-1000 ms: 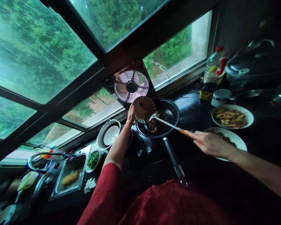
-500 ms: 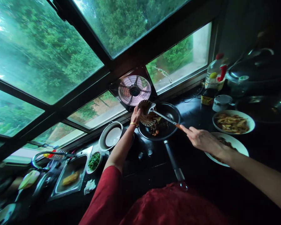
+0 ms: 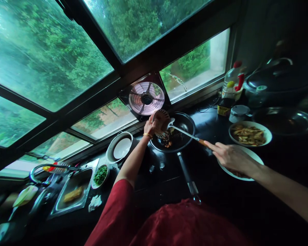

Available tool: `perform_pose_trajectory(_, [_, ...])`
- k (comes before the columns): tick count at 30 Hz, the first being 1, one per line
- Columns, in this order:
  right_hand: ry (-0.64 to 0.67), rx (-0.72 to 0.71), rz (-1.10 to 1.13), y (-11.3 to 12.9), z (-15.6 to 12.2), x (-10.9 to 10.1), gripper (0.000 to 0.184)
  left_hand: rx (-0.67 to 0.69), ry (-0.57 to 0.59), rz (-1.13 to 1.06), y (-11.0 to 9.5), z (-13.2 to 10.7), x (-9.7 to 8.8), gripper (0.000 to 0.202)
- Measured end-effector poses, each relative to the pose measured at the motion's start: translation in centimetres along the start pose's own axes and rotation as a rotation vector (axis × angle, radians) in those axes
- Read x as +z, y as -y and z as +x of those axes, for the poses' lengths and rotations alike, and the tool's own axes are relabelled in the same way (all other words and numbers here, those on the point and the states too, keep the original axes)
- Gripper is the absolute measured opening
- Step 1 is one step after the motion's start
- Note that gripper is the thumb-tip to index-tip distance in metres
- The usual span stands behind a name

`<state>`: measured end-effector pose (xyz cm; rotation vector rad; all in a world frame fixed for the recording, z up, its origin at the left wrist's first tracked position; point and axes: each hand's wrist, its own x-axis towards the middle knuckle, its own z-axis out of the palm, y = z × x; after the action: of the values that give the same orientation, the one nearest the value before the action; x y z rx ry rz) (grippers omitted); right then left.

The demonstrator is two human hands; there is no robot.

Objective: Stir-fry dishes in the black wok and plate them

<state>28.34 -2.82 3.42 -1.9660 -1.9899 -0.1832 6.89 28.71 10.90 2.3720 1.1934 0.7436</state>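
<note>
A black frying pan (image 3: 187,124) with dark cooked food sits on the stove, its long handle pointing toward me. My left hand (image 3: 152,125) grips the rim of a white patterned plate (image 3: 162,120), tilted over the pan's left edge. My right hand (image 3: 231,158) is closed on the wooden handle of a metal spatula (image 3: 185,133), whose blade rests at the plate over the pan. A gold bracelet shows on my left wrist.
A white pot (image 3: 119,148) stands left of the stove, with a bowl of green beans (image 3: 101,175) and a sink (image 3: 73,193) beyond. Right of the pan are two plates of food (image 3: 249,134), bottles (image 3: 231,89) and a big lidded wok (image 3: 284,77). A fan (image 3: 146,98) sits in the window.
The plate has tipped from upright above the pan down onto its left edge. The spatula blade stayed at the plate, moving food into the pan. The camera shifted slightly.
</note>
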Motion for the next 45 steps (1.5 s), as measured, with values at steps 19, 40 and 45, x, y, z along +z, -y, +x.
perform_pose_trajectory(19, [0.048, 0.025, 0.208, 1.5, -1.0, 1.7, 0.05, 0.019, -0.068, 0.044, -1.1, -1.1, -0.6, 0.05])
perform_pose_trajectory(40, [0.105, 0.075, 0.031, -0.3, -2.9, 1.4, 0.051, -0.099, -0.115, -0.039, -0.8, -1.9, -2.6, 0.055])
perform_pose_trajectory(45, [0.163, 0.368, 0.502, -1.0, -1.6, 1.3, 0.048, -0.064, -0.139, -0.123, -0.6, -2.4, -3.3, 0.056])
